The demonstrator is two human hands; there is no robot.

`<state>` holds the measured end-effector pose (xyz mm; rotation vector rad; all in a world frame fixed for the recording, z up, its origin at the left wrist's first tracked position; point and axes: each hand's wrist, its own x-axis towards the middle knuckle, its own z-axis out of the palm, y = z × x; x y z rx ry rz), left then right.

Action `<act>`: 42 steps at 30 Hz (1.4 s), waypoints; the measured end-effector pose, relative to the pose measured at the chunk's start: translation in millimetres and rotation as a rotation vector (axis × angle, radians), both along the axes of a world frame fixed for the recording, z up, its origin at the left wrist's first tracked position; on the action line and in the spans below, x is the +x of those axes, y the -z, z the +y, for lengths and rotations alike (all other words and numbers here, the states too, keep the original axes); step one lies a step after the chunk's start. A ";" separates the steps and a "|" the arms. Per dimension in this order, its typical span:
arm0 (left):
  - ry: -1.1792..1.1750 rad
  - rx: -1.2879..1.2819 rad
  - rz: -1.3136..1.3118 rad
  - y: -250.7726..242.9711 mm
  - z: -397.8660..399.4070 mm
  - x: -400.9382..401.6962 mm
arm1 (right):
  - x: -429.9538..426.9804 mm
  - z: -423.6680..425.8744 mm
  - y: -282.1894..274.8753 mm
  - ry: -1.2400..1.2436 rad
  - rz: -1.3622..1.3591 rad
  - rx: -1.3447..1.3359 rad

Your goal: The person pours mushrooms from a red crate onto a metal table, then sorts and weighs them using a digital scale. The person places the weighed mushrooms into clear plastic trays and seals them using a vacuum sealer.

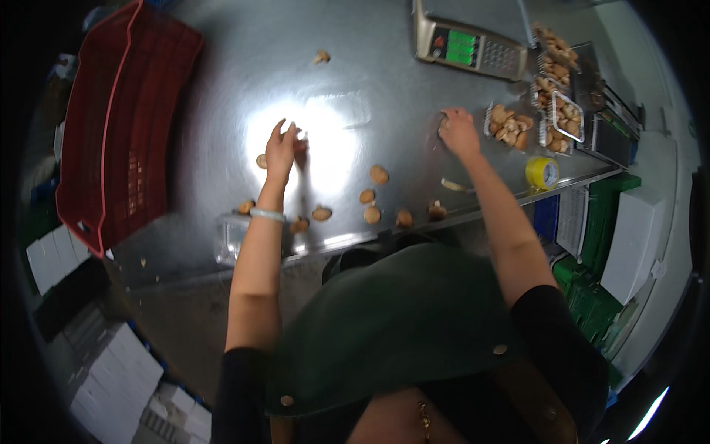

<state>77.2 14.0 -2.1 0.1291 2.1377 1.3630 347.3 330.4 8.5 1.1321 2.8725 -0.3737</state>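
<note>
My left hand (282, 147) is over the bright reflection on the metal table (222, 100), fingers apart, with nothing seen in it; a mushroom (262, 161) lies just left of it. My right hand (459, 130) is shut on a mushroom (444, 124) that is partly hidden by its fingers. Several loose brown mushrooms (379, 174) lie between my arms towards the near edge. One more mushroom (321, 56) lies farther back. A clear plastic tray (226, 238) stands at the near edge, partly behind my left forearm. A tray of mushrooms (510, 130) is right of my right hand.
A red plastic crate (119, 127) stands at the left. A weighing scale (471, 50) with a green lit display is at the back right. Filled mushroom trays (567, 119) are grouped at the right, and a roll of yellow tape (542, 173) lies near the table's edge.
</note>
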 end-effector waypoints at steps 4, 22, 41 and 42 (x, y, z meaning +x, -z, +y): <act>0.259 -0.719 0.736 -11.7 -46.4 -9.9 | 5.0 -11.6 2.9 -0.185 -0.085 -0.309; 0.862 -0.327 0.563 -18.4 -97.8 181.8 | 1.1 -212.3 -1.2 -0.939 -0.002 -0.412; 0.468 -0.211 1.007 -45.0 80.4 62.6 | -45.0 -46.3 -26.6 -0.293 0.571 -0.174; 0.496 -0.121 0.895 -58.4 76.5 79.3 | -13.1 -42.9 -48.6 -0.143 0.418 -0.339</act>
